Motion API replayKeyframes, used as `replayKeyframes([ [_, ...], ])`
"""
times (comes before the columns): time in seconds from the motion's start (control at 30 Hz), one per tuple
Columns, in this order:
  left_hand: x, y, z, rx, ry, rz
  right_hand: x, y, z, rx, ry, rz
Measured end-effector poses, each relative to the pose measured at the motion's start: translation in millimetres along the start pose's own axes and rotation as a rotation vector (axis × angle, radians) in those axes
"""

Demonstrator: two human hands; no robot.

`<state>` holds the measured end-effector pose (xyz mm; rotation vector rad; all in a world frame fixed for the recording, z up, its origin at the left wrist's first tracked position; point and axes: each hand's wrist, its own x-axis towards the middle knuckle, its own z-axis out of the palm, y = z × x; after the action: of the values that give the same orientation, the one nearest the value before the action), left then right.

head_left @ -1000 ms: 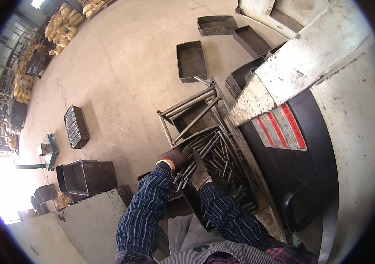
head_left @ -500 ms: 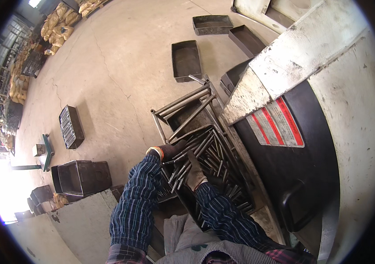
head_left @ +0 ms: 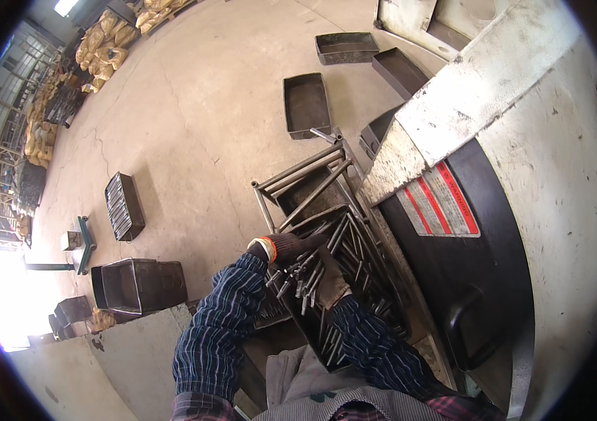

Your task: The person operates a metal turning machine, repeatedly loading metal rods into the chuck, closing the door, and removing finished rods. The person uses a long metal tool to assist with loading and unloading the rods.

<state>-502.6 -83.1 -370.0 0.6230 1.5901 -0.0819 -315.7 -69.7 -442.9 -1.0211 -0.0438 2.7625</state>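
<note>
A dark metal bin (head_left: 326,361) in front of me is heaped with slim metal rods (head_left: 358,259). Over the heap, a bundle of rods (head_left: 307,286) is gathered between my two gloved hands, the ends pointing toward me. My left hand (head_left: 294,247), in a dark glove with an orange and white cuff, is closed over the far side of the bundle; its fingertips are partly hidden. From the right, my right hand (head_left: 332,282), in a grey-brown glove, wraps round the same bundle.
The bin sits by a tubular metal frame (head_left: 303,168). A white and black machine (head_left: 509,133) with a handle rises close on the right. Dark trays (head_left: 307,105) stand on the floor ahead; a tray of rods (head_left: 124,207) and box-like bins (head_left: 140,284) stand left.
Both hands have shifted slightly right with the rods, and the left has slid further over them. The whole view has also moved a little.
</note>
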Motion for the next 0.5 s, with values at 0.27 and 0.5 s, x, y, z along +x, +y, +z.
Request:
replayKeyframes([
  [0.27,-15.9,54.0,-21.5,0.024,0.072,0.411,32.3,-36.2,-17.4,0.07,-0.184,-0.032],
  [0.5,69.7,16.9,-2.7,0.143,0.223,0.328,26.2,-38.3,-5.1,-0.166,-0.127,-0.185],
])
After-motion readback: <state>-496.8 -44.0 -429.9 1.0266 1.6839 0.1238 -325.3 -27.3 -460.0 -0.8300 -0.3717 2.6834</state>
